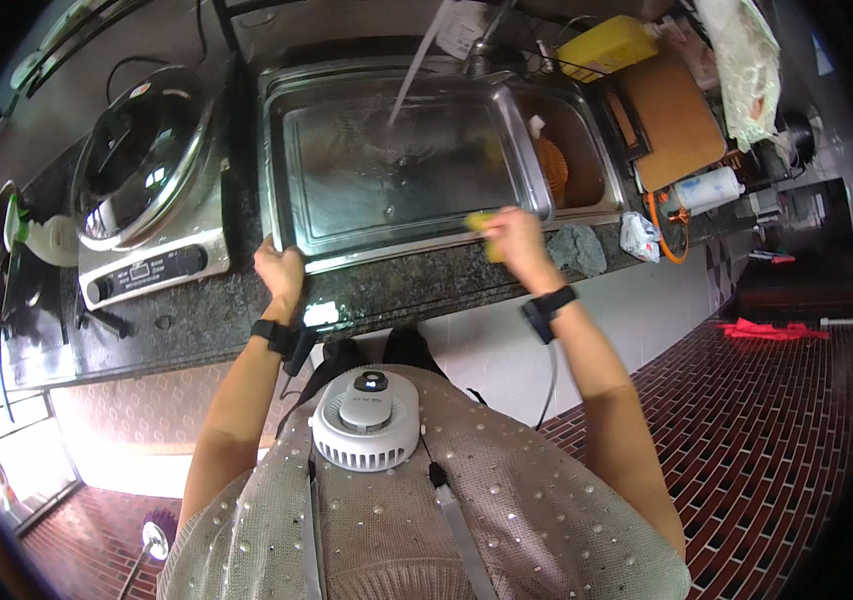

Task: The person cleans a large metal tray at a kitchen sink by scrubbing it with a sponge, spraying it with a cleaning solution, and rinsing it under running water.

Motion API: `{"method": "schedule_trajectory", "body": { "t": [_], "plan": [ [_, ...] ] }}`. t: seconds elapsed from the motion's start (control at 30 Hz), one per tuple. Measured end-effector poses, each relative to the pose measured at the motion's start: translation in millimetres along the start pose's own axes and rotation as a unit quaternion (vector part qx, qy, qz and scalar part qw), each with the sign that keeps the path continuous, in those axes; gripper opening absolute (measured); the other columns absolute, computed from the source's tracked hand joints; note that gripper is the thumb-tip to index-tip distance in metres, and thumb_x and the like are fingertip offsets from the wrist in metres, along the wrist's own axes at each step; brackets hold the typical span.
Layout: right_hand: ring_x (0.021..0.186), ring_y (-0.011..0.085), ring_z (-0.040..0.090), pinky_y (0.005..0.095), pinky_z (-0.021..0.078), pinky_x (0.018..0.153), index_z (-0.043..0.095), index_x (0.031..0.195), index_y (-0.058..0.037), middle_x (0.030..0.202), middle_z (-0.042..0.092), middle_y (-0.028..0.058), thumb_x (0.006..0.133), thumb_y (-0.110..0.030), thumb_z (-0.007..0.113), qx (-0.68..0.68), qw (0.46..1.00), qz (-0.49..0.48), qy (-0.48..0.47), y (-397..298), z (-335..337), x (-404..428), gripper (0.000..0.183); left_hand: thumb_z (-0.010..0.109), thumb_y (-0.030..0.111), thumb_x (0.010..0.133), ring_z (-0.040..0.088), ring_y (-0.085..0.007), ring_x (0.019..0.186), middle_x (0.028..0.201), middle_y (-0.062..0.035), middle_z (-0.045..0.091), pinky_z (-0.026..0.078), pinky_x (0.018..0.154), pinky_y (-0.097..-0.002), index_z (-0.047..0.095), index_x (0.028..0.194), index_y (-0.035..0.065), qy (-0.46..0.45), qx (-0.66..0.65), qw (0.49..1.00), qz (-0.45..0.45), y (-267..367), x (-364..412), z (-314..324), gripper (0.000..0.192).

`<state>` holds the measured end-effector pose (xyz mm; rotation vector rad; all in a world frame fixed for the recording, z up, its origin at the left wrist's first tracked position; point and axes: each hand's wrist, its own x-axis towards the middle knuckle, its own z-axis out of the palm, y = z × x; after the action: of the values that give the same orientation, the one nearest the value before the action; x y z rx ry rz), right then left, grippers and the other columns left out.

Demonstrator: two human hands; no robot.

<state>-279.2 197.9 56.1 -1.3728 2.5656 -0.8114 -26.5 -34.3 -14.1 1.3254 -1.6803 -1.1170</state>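
A large rectangular stainless steel tray [426, 187] lies over the left part of the sink, its inside wet. Water [413, 75] runs from the faucet [480, 56] into it. My left hand [280, 268] grips the tray's near left corner, thumb uppermost. At the near right edge of the tray, my right hand [520, 240] is shut on a yellow sponge [497, 252], parts of which stick out past the fingers. Whether the sponge touches the rim I cannot tell. A grey cloth [579, 250] lies on the counter just right of that hand.
Left stands an induction cooker [145, 274] bearing a lidded pan [145, 157]. The right sink basin [591, 180] holds an orange-brown basket [551, 166]. Further right are a wooden cutting board [670, 124], a yellow jug [606, 49], a white plastic bag [640, 236] and an orange hose [670, 251].
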Motion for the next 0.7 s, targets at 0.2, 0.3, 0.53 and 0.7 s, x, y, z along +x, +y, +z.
{"method": "schedule_trajectory", "body": {
  "t": [0.2,0.3,0.53,0.7],
  "plan": [
    [0.06,0.0233,0.057,0.0309,0.0479,0.058,0.064,0.067,-0.0036,0.067,0.06,0.0115,0.068,0.001,0.061,0.137,0.987,0.084,-0.011,-3.3,21.5,-3.8,0.006,0.048,0.0,0.062,0.061,-0.0347,0.066,0.066,-0.0226,0.059,0.045,0.063,-0.0368,0.059,0.079,-0.0039,0.007,0.023,0.999,-0.023,-0.3,1.0,6.4,0.021],
    [0.061,0.0256,0.058,0.0339,0.0459,0.058,0.065,0.067,-0.0027,0.068,0.06,0.0125,0.065,0.0,0.061,0.094,0.986,-0.137,0.012,-81.4,67.4,5.9,0.005,0.048,0.0,0.062,0.06,-0.0354,0.067,0.067,-0.0227,0.059,0.046,0.063,-0.037,0.059,0.08,-0.0035,-0.005,0.026,0.999,-0.026,10.4,-1.9,-1.2,0.021],
    [0.063,0.0205,0.06,0.0301,0.0477,0.061,0.066,0.071,-0.0036,0.069,0.062,0.0109,0.062,-0.002,0.069,0.029,0.998,0.058,-0.01,20.4,-16.0,-0.5,0.01,0.048,-0.002,0.063,0.061,-0.0309,0.064,0.065,-0.021,0.059,0.046,0.062,-0.0362,0.059,0.084,-0.004,-0.022,0.011,0.999,-0.044,11.2,-0.7,-7.4,0.024],
    [0.068,0.0185,0.063,0.0297,0.0501,0.063,0.068,0.076,-0.0029,0.075,0.064,0.0138,0.062,0.001,0.071,-0.063,0.987,0.144,0.022,54.5,-36.9,-2.4,0.015,0.051,0.0,0.064,0.059,-0.0247,0.062,0.065,-0.0205,0.06,0.046,0.061,-0.0348,0.059,0.083,-0.0065,0.02,0.032,0.999,-0.018,-18.2,2.5,4.9,0.022]
  ]
}}
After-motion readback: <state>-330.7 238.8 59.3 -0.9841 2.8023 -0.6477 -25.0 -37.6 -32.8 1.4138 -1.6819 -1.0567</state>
